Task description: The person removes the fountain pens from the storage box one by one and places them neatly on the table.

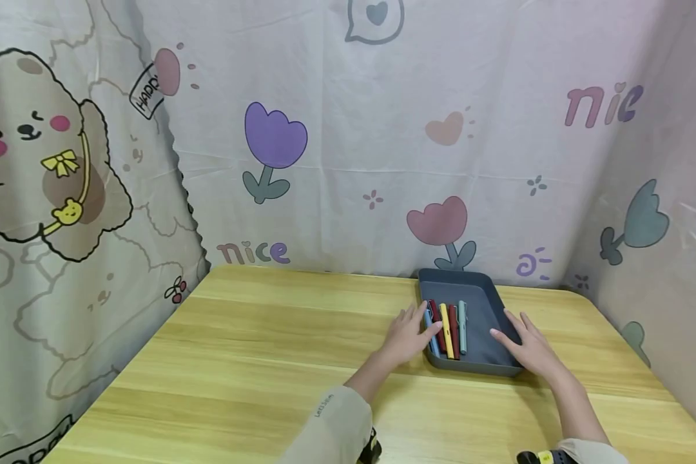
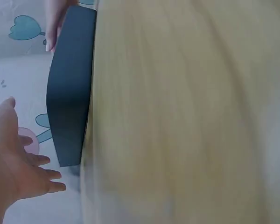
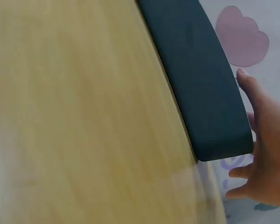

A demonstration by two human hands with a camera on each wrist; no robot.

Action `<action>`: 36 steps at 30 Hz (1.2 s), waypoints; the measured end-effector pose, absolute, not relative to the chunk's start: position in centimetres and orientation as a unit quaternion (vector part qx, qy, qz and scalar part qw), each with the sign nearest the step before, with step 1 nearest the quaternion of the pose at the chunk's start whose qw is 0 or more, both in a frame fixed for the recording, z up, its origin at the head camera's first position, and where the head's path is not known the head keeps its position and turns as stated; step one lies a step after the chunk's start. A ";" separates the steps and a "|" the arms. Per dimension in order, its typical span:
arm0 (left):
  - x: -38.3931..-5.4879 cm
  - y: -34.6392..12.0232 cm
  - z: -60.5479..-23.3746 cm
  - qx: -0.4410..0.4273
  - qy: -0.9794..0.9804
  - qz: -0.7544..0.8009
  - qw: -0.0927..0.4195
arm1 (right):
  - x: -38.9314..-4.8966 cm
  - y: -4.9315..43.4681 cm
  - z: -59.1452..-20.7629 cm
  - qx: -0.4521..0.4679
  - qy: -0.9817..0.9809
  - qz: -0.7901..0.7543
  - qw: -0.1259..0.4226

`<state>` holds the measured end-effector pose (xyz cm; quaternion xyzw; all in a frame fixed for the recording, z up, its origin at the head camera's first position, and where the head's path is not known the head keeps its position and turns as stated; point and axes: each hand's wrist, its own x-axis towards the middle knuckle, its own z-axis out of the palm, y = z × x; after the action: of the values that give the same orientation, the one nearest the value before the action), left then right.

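Note:
A dark grey tray (image 1: 487, 325) lies on the table, with several pens in its left half: a blue pen (image 1: 432, 335), a yellow pen (image 1: 446, 332), a teal pen (image 1: 462, 328) and dark red ones. Beside the tray's left wall is my left hand (image 1: 405, 336), fingers spread and thumb over the near-left rim. The left wrist view shows this hand (image 2: 21, 161) apart from the tray wall. At the right wall my right hand (image 1: 532, 348) has its fingers extended. Its thumb tip comes right at the rim in the right wrist view, where the hand (image 3: 270, 154) overlaps the tray's corner.
The wooden table (image 1: 255, 361) stretches far to the left of the tray. Behind it hangs a printed curtain (image 1: 336, 129), close to the tray's far end. More curtain hangs along both sides.

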<state>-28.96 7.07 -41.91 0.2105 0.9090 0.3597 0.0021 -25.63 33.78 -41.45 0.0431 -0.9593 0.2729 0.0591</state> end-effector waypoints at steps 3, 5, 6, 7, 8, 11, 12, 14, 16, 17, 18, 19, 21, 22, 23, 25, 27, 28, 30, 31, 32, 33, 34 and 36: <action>-29.0 7.4 -42.8 0.206 0.893 0.401 0.013 | -25.8 34.1 -41.9 0.054 -0.953 0.293 0.061; -29.0 7.5 -43.5 0.198 0.881 0.429 0.019 | -25.8 34.2 -42.1 0.059 -0.950 0.302 0.059; -29.1 7.5 -43.8 0.197 0.875 0.442 0.018 | -25.8 34.2 -42.2 0.061 -0.948 0.306 0.059; -29.1 7.6 -44.1 0.194 0.869 0.455 0.019 | -25.8 34.3 -42.3 0.063 -0.946 0.311 0.058; -29.1 7.6 -44.4 0.191 0.864 0.466 0.020 | -25.8 34.3 -42.4 0.064 -0.945 0.314 0.056; -29.0 7.7 -45.0 0.190 0.853 0.485 0.020 | -25.7 34.4 -42.6 0.069 -0.942 0.324 0.057; -29.0 7.7 -45.2 0.190 0.852 0.487 0.020 | -25.7 34.4 -42.7 0.070 -0.941 0.326 0.056; -28.8 7.7 -45.5 0.188 0.852 0.488 0.024 | -25.6 34.4 -42.8 0.068 -0.940 0.330 0.050; -28.6 7.8 -45.7 0.187 0.854 0.485 0.024 | -25.4 34.4 -42.9 0.059 -0.939 0.335 0.042; -28.5 7.8 -45.8 0.185 0.855 0.484 0.024 | -25.4 34.3 -43.0 0.054 -0.939 0.338 0.038; -28.5 7.8 -45.8 0.183 0.857 0.481 0.024 | -25.3 34.3 -43.0 0.049 -0.939 0.339 0.033; -28.4 7.8 -45.8 0.181 0.859 0.479 0.025 | -25.2 34.3 -43.0 0.044 -0.939 0.340 0.030; -28.3 7.9 -45.8 0.176 0.861 0.477 0.028 | -25.1 34.2 -43.0 0.034 -0.939 0.341 0.022; -28.3 7.9 -45.8 0.174 0.861 0.478 0.029 | -25.1 34.2 -43.0 0.030 -0.939 0.342 0.020; -28.3 7.9 -45.8 0.172 0.861 0.479 0.030 | -25.1 34.1 -43.0 0.028 -0.939 0.342 0.019; -28.4 7.8 -45.7 0.168 0.859 0.482 0.033 | -25.2 34.0 -43.0 0.025 -0.939 0.341 0.016; -28.5 7.7 -45.7 0.167 0.856 0.488 0.032 | -25.4 33.9 -43.0 0.025 -0.940 0.341 0.015; -28.6 7.6 -45.8 0.167 0.853 0.493 0.032 | -25.5 33.9 -43.1 0.026 -0.939 0.342 0.014; -28.7 7.4 -45.9 0.167 0.849 0.500 0.031 | -25.7 33.7 -43.2 0.028 -0.939 0.342 0.013; -28.7 7.2 -45.9 0.167 0.847 0.504 0.031 | -25.7 33.5 -43.2 0.029 -0.939 0.342 0.013; -28.7 7.1 -46.0 0.167 0.846 0.506 0.030 | -25.8 33.4 -43.2 0.031 -0.939 0.343 0.013; -28.7 7.0 -46.0 0.167 0.844 0.508 0.029 | -25.8 33.2 -43.1 0.033 -0.938 0.344 0.012; -28.7 6.8 -46.1 0.167 0.844 0.510 0.029 | -25.8 33.0 -43.1 0.034 -0.938 0.344 0.013; -28.8 6.6 -46.0 0.167 0.843 0.511 0.030 | -25.7 32.7 -43.0 0.038 -0.938 0.343 0.017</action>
<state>-28.77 6.61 -46.02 0.1673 0.8429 0.5105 0.0298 -25.73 32.68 -42.98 0.0384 -0.9385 0.3427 0.0173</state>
